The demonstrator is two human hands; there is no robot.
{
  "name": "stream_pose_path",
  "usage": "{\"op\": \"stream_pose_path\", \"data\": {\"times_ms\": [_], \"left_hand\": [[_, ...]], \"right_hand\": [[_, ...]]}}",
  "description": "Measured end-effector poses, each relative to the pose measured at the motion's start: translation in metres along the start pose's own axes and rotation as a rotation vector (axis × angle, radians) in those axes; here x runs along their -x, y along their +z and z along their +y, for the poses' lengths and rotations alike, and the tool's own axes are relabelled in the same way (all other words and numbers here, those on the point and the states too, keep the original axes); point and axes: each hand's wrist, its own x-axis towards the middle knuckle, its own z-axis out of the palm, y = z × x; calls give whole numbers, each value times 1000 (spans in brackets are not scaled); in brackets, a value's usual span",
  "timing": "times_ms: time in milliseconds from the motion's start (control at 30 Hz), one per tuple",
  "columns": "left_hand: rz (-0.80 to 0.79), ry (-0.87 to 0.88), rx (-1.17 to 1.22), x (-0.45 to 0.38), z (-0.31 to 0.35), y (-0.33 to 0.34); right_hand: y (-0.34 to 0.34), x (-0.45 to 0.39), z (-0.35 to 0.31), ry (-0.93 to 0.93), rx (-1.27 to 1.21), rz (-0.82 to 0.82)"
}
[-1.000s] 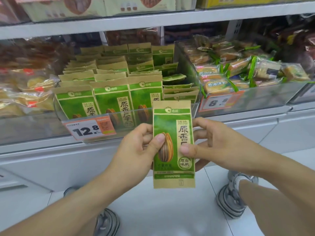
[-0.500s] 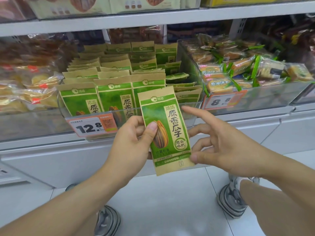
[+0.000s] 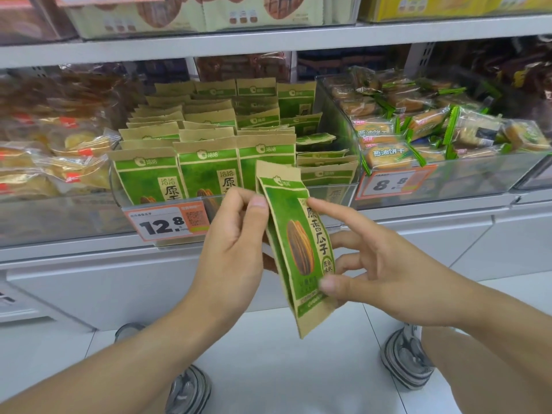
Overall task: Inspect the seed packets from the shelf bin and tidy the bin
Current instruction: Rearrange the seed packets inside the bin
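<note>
A green and brown seed packet (image 3: 294,243) with a sunflower seed printed on it is held in front of the shelf, turned partly edge-on with its top leaning left. My left hand (image 3: 236,243) pinches its upper left edge between thumb and fingers. My right hand (image 3: 373,264) holds its right side, the thumb pressing the lower front and the index finger touching the upper front. Behind it, the clear shelf bin (image 3: 337,189) holds several rows of the same packets (image 3: 206,171) standing upright, with a few lying flat at its right side.
An orange price tag (image 3: 167,224) reading 12.8 hangs on the bin's front. A clear bin of biscuit packs (image 3: 448,171) stands to the right, and bagged pastries (image 3: 59,162) lie to the left. A shelf board (image 3: 268,40) runs overhead. My shoes (image 3: 407,360) stand on the white floor.
The packet has been turned from facing me flat to partly edge-on, its top leaning left. My right hand has shifted from the packet's middle edge to its lower right, index finger now stretched out.
</note>
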Motion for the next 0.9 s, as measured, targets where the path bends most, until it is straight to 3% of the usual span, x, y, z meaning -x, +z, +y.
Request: {"op": "stream_pose_path", "data": {"times_ms": [233, 667, 900], "left_hand": [[-282, 54, -186, 8, -6, 8], [-238, 36, -119, 8, -5, 14], [-221, -75, -56, 5, 6, 10]], "right_hand": [[19, -4, -8, 158, -52, 108], [33, -9, 1, 151, -254, 173], [37, -6, -3, 109, -162, 216]]}}
